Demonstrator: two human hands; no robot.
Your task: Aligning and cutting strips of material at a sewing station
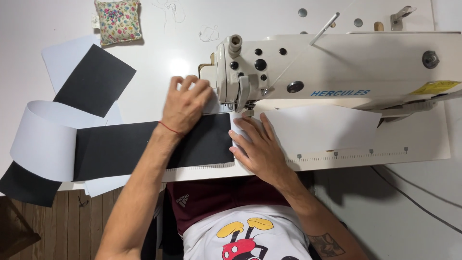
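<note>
A cream industrial sewing machine (337, 62) stands on a white table (159, 29). A long strip made of black panels (115, 147) and white panels (45, 137) runs from the table's left edge under the machine's needle area (248, 107). A white panel (322, 127) continues to the right of the needle. My left hand (185, 103) lies flat on the strip just left of the presser foot, knuckles bent. My right hand (260, 144) presses flat on the seam where black meets white, in front of the needle. Neither hand grips anything.
A flowered pincushion (118, 20) sits at the back left. A loose black sheet (95, 79) lies over white sheets (65, 55) at the left. A ruler scale (351, 155) runs along the table's front edge. Cables (414, 202) hang at the right. Wooden floor (72, 221) shows below left.
</note>
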